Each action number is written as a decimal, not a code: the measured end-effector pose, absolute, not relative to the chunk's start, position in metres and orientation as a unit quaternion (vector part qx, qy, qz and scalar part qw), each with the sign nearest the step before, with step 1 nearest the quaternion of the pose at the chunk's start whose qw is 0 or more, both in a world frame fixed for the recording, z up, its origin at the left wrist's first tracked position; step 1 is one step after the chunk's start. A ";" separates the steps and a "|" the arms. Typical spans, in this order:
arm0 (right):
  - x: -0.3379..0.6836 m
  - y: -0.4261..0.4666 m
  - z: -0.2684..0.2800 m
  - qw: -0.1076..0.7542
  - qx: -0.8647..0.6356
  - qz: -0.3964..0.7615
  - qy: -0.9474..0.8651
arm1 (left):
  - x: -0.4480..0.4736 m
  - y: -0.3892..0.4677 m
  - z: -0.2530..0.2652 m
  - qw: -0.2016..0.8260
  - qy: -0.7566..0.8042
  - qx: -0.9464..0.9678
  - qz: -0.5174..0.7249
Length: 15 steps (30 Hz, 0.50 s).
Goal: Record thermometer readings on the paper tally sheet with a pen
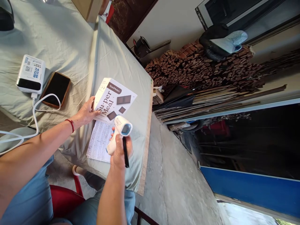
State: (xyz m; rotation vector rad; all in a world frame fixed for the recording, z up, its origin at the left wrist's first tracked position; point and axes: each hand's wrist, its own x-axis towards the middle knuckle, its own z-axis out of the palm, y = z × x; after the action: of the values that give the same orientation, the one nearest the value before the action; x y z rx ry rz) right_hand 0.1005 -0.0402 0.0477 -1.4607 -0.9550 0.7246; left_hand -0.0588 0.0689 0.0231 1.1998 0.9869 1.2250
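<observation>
My left hand (87, 111), with a red cord bracelet at the wrist, grips the near left edge of a white cardboard box (127, 109) printed "NutriMotion" and "Su-per Meal". The box stands tilted on the cloth-covered table. In my right hand (120, 153) is a white and blue handheld infrared thermometer (122, 124), its small screen facing up at me. A black pen (125, 153) is tucked under the same hand's thumb, pointing down. Beneath both hands lies a sheet of paper (97, 142) covered in small writing, partly hidden by the box and the thermometer.
A smartphone (56, 89) in a brown case lies at the left beside a white power bank (31, 73). A white cable (35, 114) runs from it towards me. A cardboard box (87, 7) stands at the far edge. The table's wooden right edge (147, 137) borders a concrete floor.
</observation>
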 end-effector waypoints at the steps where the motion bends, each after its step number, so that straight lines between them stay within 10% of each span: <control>1: 0.111 -0.046 0.045 0.582 -0.642 0.274 -0.417 | -0.059 0.069 0.024 0.540 0.418 0.518 0.515; 15: 0.249 -0.102 -0.010 0.332 -0.806 0.044 -0.488 | -0.053 0.074 0.017 0.366 0.421 0.705 0.438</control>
State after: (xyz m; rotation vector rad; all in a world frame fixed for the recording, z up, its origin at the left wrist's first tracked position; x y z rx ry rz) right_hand 0.2487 -0.1023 -0.0102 -2.1053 -1.2759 0.1159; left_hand -0.0531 0.0739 0.0174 1.8121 1.0810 1.1260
